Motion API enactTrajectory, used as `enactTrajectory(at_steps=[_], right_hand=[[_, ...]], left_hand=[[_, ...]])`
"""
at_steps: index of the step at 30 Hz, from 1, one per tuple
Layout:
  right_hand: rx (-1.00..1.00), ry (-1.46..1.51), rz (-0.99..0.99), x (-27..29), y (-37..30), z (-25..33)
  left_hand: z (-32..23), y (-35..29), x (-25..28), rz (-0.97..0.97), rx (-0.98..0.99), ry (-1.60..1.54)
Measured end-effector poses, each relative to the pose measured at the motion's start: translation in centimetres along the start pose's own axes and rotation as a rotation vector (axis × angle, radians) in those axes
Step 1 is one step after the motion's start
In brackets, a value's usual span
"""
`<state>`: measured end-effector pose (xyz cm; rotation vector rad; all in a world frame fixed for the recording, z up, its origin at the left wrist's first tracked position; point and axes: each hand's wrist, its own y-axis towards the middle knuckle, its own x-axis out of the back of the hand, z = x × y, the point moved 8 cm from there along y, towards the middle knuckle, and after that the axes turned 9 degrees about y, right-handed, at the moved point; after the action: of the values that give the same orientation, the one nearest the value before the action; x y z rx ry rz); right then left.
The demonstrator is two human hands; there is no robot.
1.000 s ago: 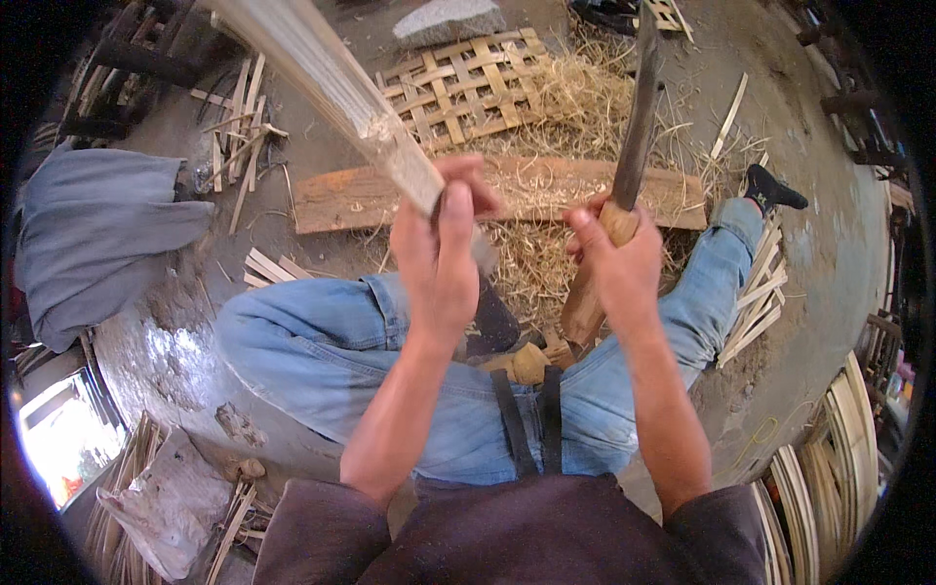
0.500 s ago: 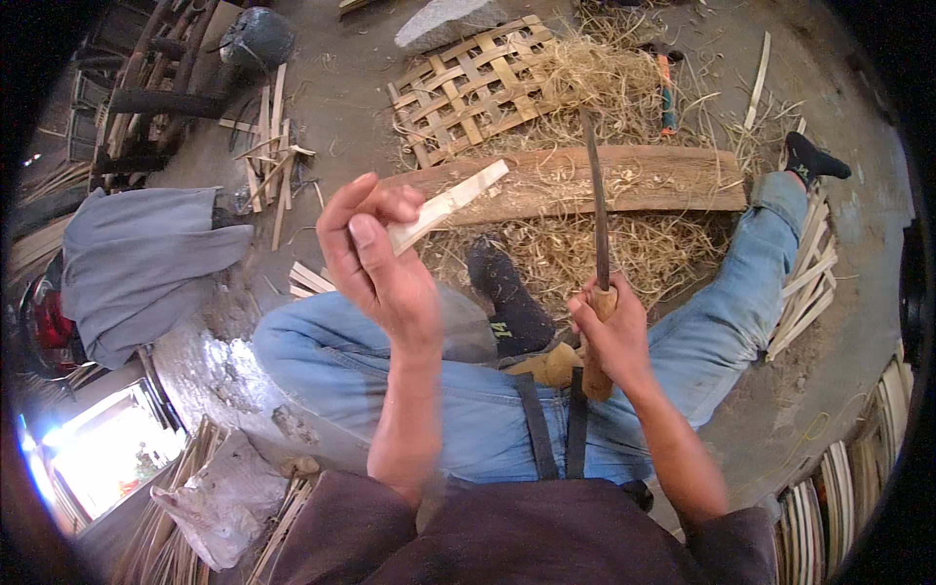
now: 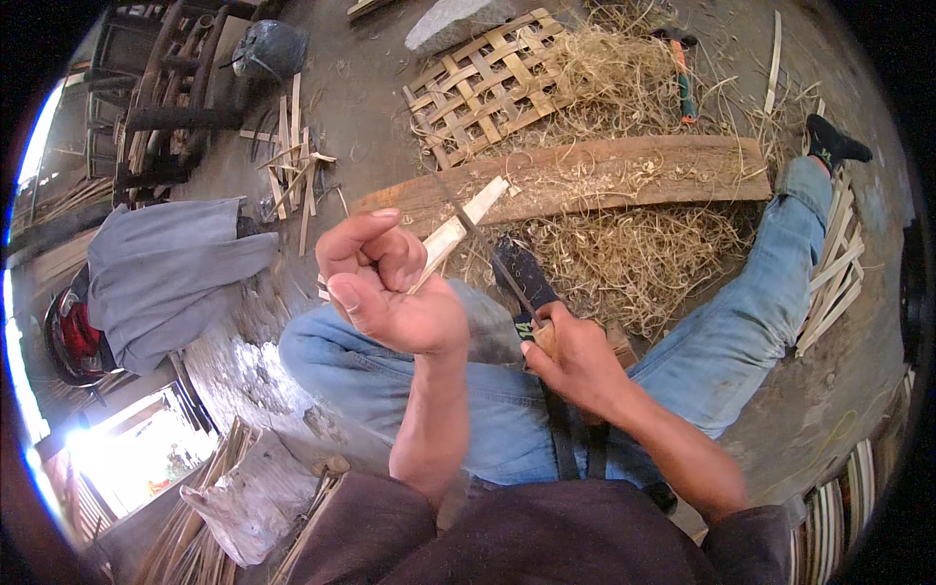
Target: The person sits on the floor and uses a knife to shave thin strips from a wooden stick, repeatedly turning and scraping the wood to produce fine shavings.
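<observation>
My left hand (image 3: 400, 292) is closed on one end of a short pale bamboo strip (image 3: 485, 202), which slants up to the right. In my right hand (image 3: 583, 363) is a long, narrow-bladed knife (image 3: 509, 278), its wooden handle mostly covered by my fingers. The dark blade runs up and left and crosses the strip around its middle; whether it cuts into it I cannot tell. Just beyond the strip's free tip lies a long wooden plank (image 3: 634, 177) sprinkled with shavings.
Curly shavings (image 3: 634, 258) heap on both sides of the plank. Past it lie a woven bamboo lattice (image 3: 487, 83), a stone (image 3: 456, 24) and an orange-and-green-handled tool (image 3: 684, 88). Loose strips (image 3: 291, 161) and a grey cloth (image 3: 171, 278) are on the left; more strips (image 3: 837, 273) lie beside my right leg.
My right hand has moved left and swung the knife from upright to slanting left, so its blade now crosses the strip. My left hand has tilted, still gripping the strip.
</observation>
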<state>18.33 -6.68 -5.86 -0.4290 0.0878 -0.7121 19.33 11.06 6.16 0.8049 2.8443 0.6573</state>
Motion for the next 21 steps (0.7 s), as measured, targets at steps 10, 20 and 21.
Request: enactTrajectory(at_steps=[10,20,21], right_hand=[[0.077,0.092,0.084,-1.3,1.5,3.0],[0.094,0.016,0.126,-0.8,3.1,1.6],[0.059,-0.008,0.128,-0.9,3.7,1.0]], left_hand=[[-0.1,0.9,0.3,-0.126,-0.027,0.004],[0.3,0.1,0.5,-0.123,0.020,-0.058],[0.3,0.4,0.7,-0.137,0.029,-0.050]])
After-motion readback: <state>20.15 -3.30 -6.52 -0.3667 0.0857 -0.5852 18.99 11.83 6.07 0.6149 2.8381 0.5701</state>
